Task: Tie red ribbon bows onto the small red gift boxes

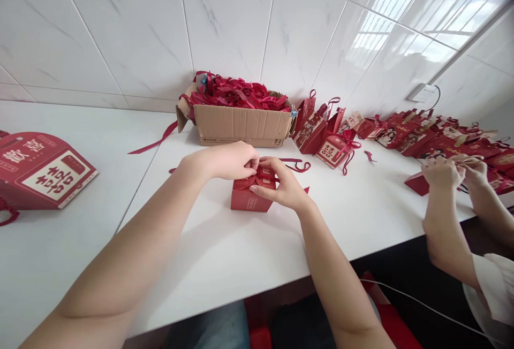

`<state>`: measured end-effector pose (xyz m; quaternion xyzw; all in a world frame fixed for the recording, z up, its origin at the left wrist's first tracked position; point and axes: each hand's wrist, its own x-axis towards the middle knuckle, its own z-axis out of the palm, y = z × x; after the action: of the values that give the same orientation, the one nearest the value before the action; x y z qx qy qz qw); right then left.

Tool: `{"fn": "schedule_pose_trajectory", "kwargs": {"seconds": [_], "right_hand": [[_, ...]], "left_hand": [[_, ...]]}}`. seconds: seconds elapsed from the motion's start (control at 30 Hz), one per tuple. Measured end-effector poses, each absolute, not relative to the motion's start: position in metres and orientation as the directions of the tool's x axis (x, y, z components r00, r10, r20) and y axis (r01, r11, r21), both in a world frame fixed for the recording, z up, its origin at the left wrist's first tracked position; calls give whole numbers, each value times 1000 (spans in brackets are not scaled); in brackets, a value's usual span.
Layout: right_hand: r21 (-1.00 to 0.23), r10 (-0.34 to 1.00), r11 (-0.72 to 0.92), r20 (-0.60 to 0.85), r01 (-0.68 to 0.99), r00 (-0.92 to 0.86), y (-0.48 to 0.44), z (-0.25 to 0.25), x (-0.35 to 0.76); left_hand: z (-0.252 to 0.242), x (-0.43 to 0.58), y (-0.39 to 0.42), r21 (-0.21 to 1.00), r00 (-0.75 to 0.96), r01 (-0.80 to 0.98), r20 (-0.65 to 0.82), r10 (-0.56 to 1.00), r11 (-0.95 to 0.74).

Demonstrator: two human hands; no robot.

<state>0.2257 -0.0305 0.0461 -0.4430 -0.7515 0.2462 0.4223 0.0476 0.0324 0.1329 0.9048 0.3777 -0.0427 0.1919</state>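
A small red gift box [251,203] with pale print stands upright on the white table in front of me. A dark red ribbon [263,177] lies across its folded top flaps. Over the back left of the top, my left hand [231,160] is closed, its fingertips pinching the ribbon; the exact grip is partly hidden. My right hand [284,184] closes around the top from the right, thumb on the front flap and index finger behind. More ribbon [296,165] trails on the table behind the box.
Behind stands a cardboard box [241,123] heaped with red ribbons [244,92]. A larger red box [44,172] lies at left. Several finished boxes [331,148] line the wall at right. Another person's hands [453,171] work at far right near a red box [417,183].
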Motion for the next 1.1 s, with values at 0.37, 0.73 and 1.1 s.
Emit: {"fn": "schedule_pose_trajectory", "kwargs": {"seconds": [0.37, 0.73, 1.1], "right_hand": [[-767, 885, 465, 392, 443, -250, -31, 46, 226], [-770, 885, 465, 391, 437, -252, -32, 47, 225], [-772, 888, 459, 385, 440, -250, -32, 47, 225]], "left_hand": [[128, 43, 32, 258, 699, 714, -209, 684, -651], [135, 44, 27, 216, 649, 761, -261, 715, -612], [144, 44, 23, 186, 610, 792, -249, 752, -581]]}}
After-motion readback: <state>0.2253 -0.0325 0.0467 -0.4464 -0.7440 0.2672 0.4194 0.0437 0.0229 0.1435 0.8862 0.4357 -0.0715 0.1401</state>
